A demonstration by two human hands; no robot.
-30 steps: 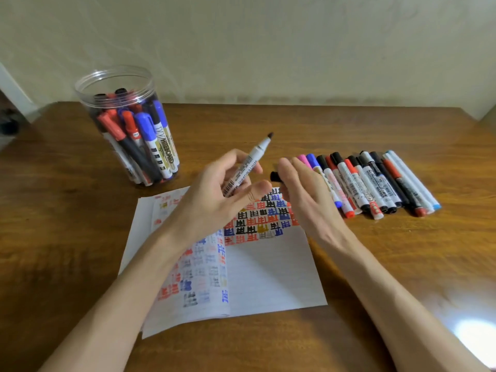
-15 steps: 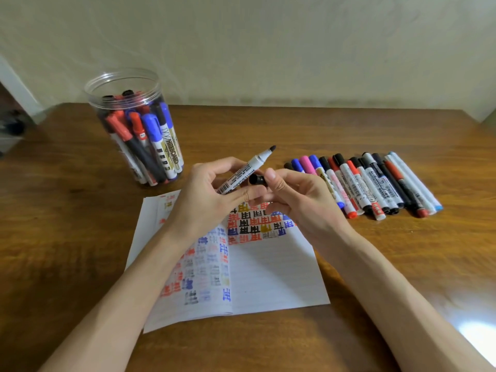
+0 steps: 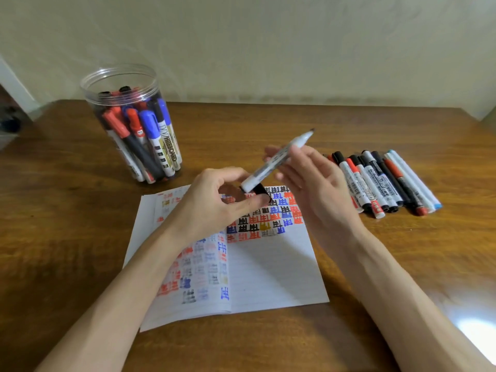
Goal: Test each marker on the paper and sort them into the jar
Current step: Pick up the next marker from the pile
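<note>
— Where is the marker [image 3: 264, 171] being tested?

— It is in the air above the top edge of the paper [image 3: 268, 269], tilted, with its bare dark tip pointing up and to the right. The right hand [image 3: 314, 183] grips it around the upper part of the white barrel, thumb and fingers curled round it.

— And the left hand [image 3: 212, 210]?

— It sits just below and to the left of the marker's lower end. Its thumb and fingertips pinch a black cap [image 3: 259, 189], which is right at that lower end. It cannot be told whether the cap is pushed onto the barrel or only touches it.

— What about the paper?

— It lies flat on the wooden counter [image 3: 67, 224] under both hands, an open lined sheet with rows of small test marks in black, red, blue and yellow across its upper part and left side.

— Where is the jar [image 3: 118, 73]?

— It stands upright at the back left of the counter, well apart from the hands, clear plastic with no lid, packed with capped red, blue and black markers.

— The untested ones?

— A row of markers [image 3: 381, 181] lies side by side on the counter just to the right of the right hand, partly hidden behind it.
</note>
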